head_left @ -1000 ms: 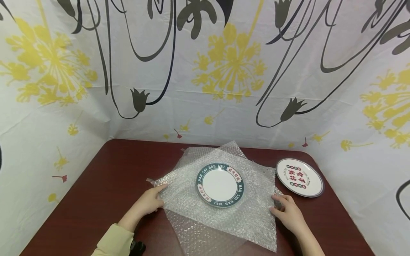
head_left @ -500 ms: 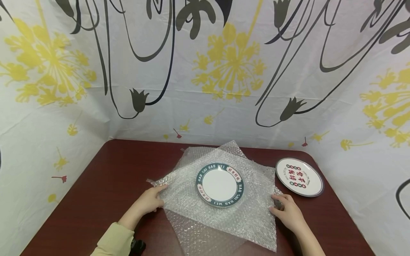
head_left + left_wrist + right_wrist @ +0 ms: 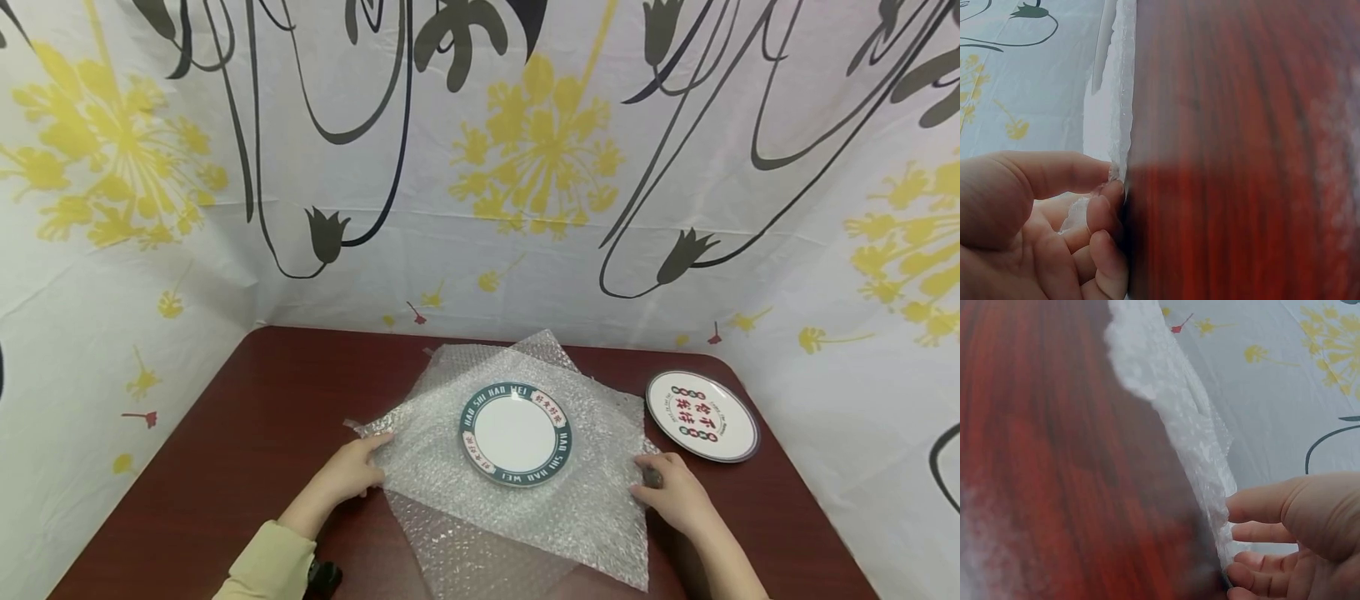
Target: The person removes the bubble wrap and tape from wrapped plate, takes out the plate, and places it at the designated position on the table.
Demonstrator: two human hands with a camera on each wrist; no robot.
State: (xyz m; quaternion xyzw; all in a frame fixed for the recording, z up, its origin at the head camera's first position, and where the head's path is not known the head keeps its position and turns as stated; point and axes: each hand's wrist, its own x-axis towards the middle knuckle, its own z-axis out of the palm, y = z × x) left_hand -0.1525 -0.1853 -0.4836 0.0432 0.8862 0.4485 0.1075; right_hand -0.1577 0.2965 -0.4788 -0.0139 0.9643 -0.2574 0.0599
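A round plate (image 3: 515, 435) with a white centre and a lettered dark-green rim lies on two overlapping sheets of bubble wrap (image 3: 592, 492) on the dark red table (image 3: 315, 375). My left hand (image 3: 348, 475) is at the sheet's left edge; in the left wrist view its thumb and fingers pinch the bubble wrap (image 3: 1124, 94). At the right edge, my right hand (image 3: 678, 496) has thumb and fingertips on the wrap's border. The right wrist view shows these fingers bent around the edge of the bubble wrap (image 3: 1191, 431), partly hidden by it.
A second white plate (image 3: 702, 416) with red characters lies at the table's right back corner. Patterned white cloth (image 3: 480, 275) surrounds the table at the back and sides. A small black object (image 3: 324, 577) shows by the left sleeve.
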